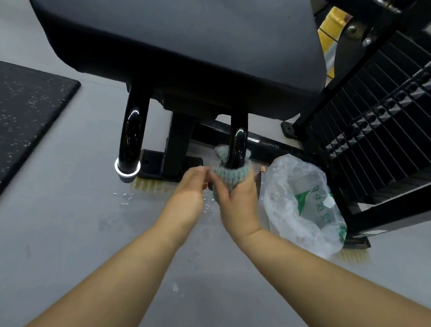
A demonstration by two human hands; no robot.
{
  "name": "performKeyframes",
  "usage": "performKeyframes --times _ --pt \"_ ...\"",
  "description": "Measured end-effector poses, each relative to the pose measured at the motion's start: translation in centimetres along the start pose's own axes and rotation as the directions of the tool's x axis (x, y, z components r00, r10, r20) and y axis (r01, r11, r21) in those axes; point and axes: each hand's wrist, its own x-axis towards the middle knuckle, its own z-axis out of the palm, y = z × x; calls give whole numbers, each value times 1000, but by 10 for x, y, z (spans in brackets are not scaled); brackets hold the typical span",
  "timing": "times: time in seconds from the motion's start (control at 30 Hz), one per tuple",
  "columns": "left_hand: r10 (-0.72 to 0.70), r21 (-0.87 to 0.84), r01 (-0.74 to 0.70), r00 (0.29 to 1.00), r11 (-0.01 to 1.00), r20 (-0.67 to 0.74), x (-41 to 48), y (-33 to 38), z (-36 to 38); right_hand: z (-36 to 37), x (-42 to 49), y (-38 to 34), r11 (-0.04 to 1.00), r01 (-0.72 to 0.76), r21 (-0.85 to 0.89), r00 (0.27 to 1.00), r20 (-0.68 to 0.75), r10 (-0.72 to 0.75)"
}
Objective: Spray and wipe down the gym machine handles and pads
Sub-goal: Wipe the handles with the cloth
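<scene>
Firmly wrap soft, limp cloth (231,173) round slick, rigid handle (238,142); right hand (238,204) clamped on cloth, left hand (189,189) grip indiscernible.

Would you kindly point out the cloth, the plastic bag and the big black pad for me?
cloth (232,173): head view, on its ribbed grey-green middle.
plastic bag (284,185): head view, on its clear crumpled upper side.
black pad (179,29): head view, on the middle of its top face.

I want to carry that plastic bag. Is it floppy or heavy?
Probably floppy: the bag is thin, see-through and crumpled. Likely light, since it sags loosely on the floor. A push would probably just crumple it.
</scene>
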Motion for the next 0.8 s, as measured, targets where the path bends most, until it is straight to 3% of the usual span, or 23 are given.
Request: performKeyframes --times 0.13,0.23,0.37,0.5,0.57,0.7,0.8 --pt "-10 10 9 999 1000 35 -2 -6 2 -8 6 20 992 20 -127 989 145 -2" --pt "-12 2 11 1000 1000 21 0 -4 0 -13 5 12 997 17 -75 985 172 -4" --pt "9 2 -10 997 1000 71 2 -5 3 -15 8 -37 951 -193 240 980 99 174" --pt "-8 -4 8 999 1000 40 4 -4 9 -29 54 -70 905 -392 162 910 212 357" --pt "-39 -8 39 999 999 22 7 -2 10 -29 66 -73 889 -423 176 894 240 378" --pt "-35 -11 35 999 999 15 6 3 9 -20 47 -54 955 -204 215 977 99 187" --pt "-23 -12 23 1000 1000 16 4 2 8 -16 17 -28 963 -8 269 999 54 -6"
